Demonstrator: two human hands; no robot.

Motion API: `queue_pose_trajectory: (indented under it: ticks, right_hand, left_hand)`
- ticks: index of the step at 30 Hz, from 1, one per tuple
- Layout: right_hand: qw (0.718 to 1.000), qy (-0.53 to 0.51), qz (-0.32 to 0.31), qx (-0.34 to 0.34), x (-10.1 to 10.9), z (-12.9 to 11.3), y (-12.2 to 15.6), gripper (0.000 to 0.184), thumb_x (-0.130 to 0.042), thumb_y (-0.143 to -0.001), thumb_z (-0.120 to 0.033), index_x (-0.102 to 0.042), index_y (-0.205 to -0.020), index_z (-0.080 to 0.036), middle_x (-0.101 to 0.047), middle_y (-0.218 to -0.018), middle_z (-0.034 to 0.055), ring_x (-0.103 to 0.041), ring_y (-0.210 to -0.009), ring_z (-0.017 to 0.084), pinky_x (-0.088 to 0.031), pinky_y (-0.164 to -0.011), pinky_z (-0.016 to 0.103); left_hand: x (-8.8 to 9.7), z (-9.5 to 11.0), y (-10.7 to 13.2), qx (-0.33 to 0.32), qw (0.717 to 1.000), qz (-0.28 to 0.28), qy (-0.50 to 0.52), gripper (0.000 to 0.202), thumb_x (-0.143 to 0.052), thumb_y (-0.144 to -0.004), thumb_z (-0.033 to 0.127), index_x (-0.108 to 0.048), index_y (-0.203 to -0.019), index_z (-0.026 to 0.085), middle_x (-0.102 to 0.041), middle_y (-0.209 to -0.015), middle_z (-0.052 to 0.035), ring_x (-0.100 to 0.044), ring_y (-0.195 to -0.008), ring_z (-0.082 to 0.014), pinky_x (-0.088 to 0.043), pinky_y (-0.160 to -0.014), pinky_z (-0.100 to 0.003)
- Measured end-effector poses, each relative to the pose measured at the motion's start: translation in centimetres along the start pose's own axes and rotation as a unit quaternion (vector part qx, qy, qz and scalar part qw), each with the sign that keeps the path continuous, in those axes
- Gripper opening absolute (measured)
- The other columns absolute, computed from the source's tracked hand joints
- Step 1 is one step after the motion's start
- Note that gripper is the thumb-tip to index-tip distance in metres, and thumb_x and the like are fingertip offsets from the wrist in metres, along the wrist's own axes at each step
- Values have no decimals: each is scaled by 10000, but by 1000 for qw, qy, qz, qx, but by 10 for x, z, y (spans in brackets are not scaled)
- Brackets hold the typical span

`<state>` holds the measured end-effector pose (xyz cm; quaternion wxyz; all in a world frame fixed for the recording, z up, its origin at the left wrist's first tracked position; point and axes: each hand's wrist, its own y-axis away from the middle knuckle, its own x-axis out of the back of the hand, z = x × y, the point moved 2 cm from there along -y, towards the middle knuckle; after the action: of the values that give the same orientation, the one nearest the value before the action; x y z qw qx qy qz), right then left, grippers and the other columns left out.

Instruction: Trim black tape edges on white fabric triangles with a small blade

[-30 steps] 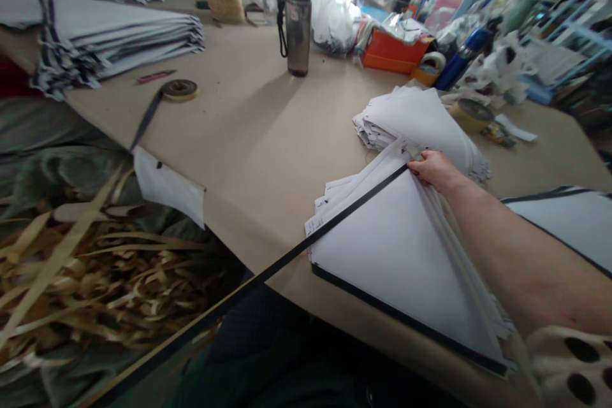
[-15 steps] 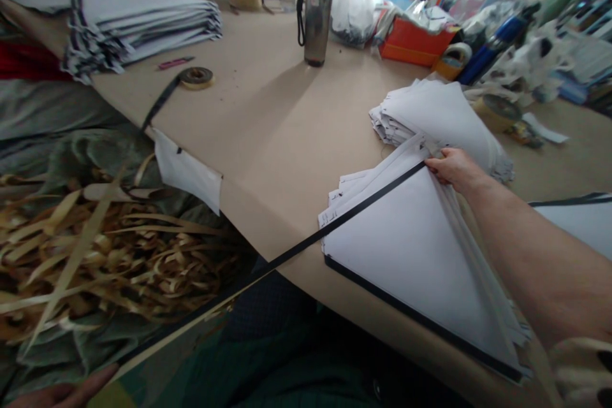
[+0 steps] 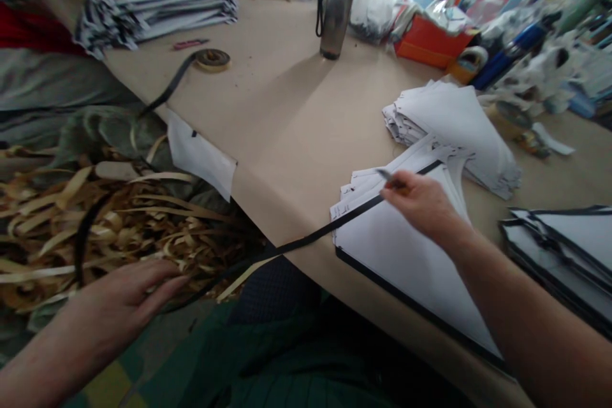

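A white triangular fabric panel (image 3: 406, 261) tops a fanned stack at the table's front edge, with black tape along its near edge. Another black tape strip (image 3: 306, 242) lies along its far-left edge, then sags off the table toward my left hand (image 3: 129, 293). That hand is closed around the tape over the heap of peelings, its fingertips partly hidden; a tail loops up behind it. A pale backing strip (image 3: 243, 278) hangs from the tape. My right hand (image 3: 421, 204) is above the panel, closed on a small tool (image 3: 385, 174) with a grey pointed metal tip; its kind is unclear.
Curled tan backing peelings (image 3: 143, 223) heap up at left. On the table are a tape roll (image 3: 213, 60), a dark bottle (image 3: 337, 16), another white stack (image 3: 440, 111), black-edged panels (image 3: 568, 242) at right and a folded pile (image 3: 167, 6) at far left.
My right hand has left the panel's upper corner, moved left along the tape, and now shows a metal-tipped tool. My left hand has come up and right; the tape has gone from taut to slack.
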<state>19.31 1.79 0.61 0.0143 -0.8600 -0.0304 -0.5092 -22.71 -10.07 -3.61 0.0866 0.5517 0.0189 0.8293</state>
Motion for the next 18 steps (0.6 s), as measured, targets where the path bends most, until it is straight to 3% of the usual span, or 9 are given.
queue_pose_trajectory:
  ticks: [3,4,7,10,13,16,18]
  right_hand:
    - [992,77,-85,57,-32,-51,23,174,-555,-803,-377,-600,-835,-213,-638,-688,19,-571,-636,164,-337,-577,257]
    - [988,111,-89,62,-39,-60,26,190,-552,-806,-393,-594,-851,-214,-641,-702,28,-573,-640,171,-324,-569,261]
    - [979,176,-87,51,-53,-70,26,221,-545,-808,-414,-574,-889,-210,-646,-742,50,-578,-648,178,-295,-552,267]
    - [981,172,-83,38,-52,-65,22,241,-550,-800,-434,-559,-900,-215,-635,-730,37,-568,-646,171,-287,-554,261]
    - [994,76,-78,24,-40,-59,24,202,-491,-842,-407,-531,-890,-215,-608,-699,13,-545,-649,161,-315,-583,255]
    - [997,-29,-68,23,-26,-56,35,184,-376,-899,-309,-503,-811,-208,-586,-704,4,-523,-661,143,-346,-614,246]
    - [995,-48,-72,51,-21,-56,44,196,-396,-890,-281,-510,-752,-203,-588,-745,14,-525,-695,140,-359,-639,243]
  left_hand:
    - [-19,45,-26,-63,991,-43,108,379,-412,-847,486,-680,-856,218,-715,-916,-21,-642,-847,-183,-500,-756,-257]
    - [-26,60,-34,-73,988,-49,125,348,-424,-855,448,-669,-885,203,-702,-985,-34,-627,-919,-190,-483,-831,-274]
    - [-48,89,-56,-60,988,-91,108,333,-464,-834,423,-640,-967,174,-680,-1010,-88,-620,-937,-234,-474,-833,-330]
    - [-60,97,-65,-41,992,-102,66,362,-458,-844,493,-608,-895,167,-660,-883,-90,-609,-810,-236,-450,-705,-326]
    - [-61,101,-65,-51,987,-129,83,378,-423,-864,531,-582,-801,194,-627,-760,-39,-579,-702,-198,-392,-607,-287]
    - [-58,109,-65,-61,982,-148,96,346,-445,-859,531,-580,-824,214,-626,-773,-22,-578,-710,-192,-375,-592,-275]
    - [-55,113,-67,-64,986,-136,71,316,-479,-846,507,-580,-853,207,-630,-841,-41,-582,-761,-204,-390,-624,-280]
